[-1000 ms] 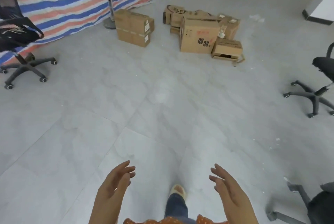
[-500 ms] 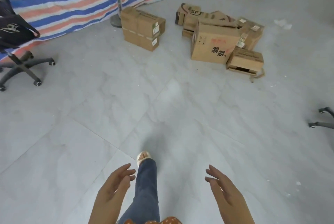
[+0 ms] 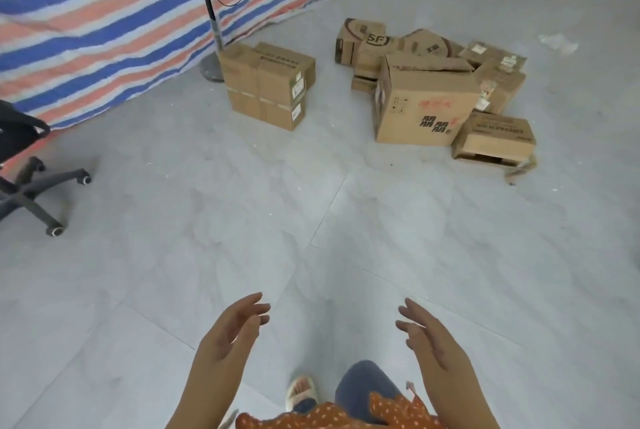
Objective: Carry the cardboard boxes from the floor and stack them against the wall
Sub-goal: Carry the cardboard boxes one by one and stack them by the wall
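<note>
Here, the person stands on the pale grey tiled floor (image 3: pixel 173 255) with both hands empty: the left hand (image 3: pixel 228 338) and the right hand (image 3: pixel 429 342) hang forward, fingers relaxed and spread, palms facing each other. The brown cardboard boxes lie well apart from the hands, at twelve to one o'clock. The loose heap (image 3: pixel 433 89) counts about seven boxes, though overlap makes this uncertain; the large printed carton (image 3: pixel 422 106) fronts it, with a small flat carton (image 3: pixel 495 139) at its right. At eleven o'clock, two taped cartons stand stacked (image 3: pixel 268 89) beside the striped blue, red and white tarpaulin (image 3: pixel 104 12), touching the round base of one pedestal fan (image 3: pixel 212 30). One black swivel chair (image 3: pixel 24 165) stands at nine o'clock. To approach well, the person should probably squat squarely before one carton and grip opposite bottom edges.
</note>
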### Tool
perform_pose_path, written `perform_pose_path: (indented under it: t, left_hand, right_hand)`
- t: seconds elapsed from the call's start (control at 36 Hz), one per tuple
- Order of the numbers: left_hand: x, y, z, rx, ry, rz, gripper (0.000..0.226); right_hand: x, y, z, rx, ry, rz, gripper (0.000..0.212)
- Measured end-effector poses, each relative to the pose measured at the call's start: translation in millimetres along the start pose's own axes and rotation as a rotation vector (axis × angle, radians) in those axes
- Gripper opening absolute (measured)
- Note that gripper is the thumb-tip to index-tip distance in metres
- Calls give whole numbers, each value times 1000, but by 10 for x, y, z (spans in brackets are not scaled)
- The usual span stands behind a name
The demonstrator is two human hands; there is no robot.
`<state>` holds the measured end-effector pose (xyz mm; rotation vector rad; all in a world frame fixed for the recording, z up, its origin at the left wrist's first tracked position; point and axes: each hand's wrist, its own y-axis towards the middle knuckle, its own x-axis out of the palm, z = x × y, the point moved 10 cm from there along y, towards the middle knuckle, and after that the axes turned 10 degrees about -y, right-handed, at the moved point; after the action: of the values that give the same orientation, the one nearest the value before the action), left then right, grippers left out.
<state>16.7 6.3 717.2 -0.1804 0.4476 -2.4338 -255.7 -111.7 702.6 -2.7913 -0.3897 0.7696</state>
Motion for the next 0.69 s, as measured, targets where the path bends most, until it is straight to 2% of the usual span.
perform_pose_path:
  t: [0.14, 0.22, 0.28, 0.31, 0.36, 0.42, 0.5, 0.64, 0.69]
  left_hand:
    - [91, 615, 57, -70, -2, 42, 28]
    - [208, 1020, 159, -85, -9, 78, 29]
    - [324, 1322, 268, -77, -22, 96, 28]
    - [395, 1479, 330, -73, -34, 105, 28]
    - [560, 1798, 474, -62, -65, 123, 22]
    - [745, 2098, 658, -56, -87, 151, 20]
    - [1048, 2547, 969, -42, -102, 162, 28]
    - [1500, 3263, 1281, -38, -111, 136, 17]
    - [1573, 3467, 1328, -65, -111, 165, 33]
  right_hand:
    - [56, 702, -107, 33, -47, -5, 49]
    - [111, 1203, -213, 53, -54, -38, 30]
    - [102, 1603, -312, 29, -72, -43, 47]
    - [102, 1809, -387, 18, -85, -51, 46]
    - [103, 2251, -510, 16, -67, -91, 19]
    - [4, 2707, -680, -16, -64, -96, 29]
    - [-182, 3345, -951, -42, -61, -86, 31]
    - [-311, 4276, -1249, -75, -107, -121, 32]
    - [-297, 4532, -1310, -68, -112, -141, 32]
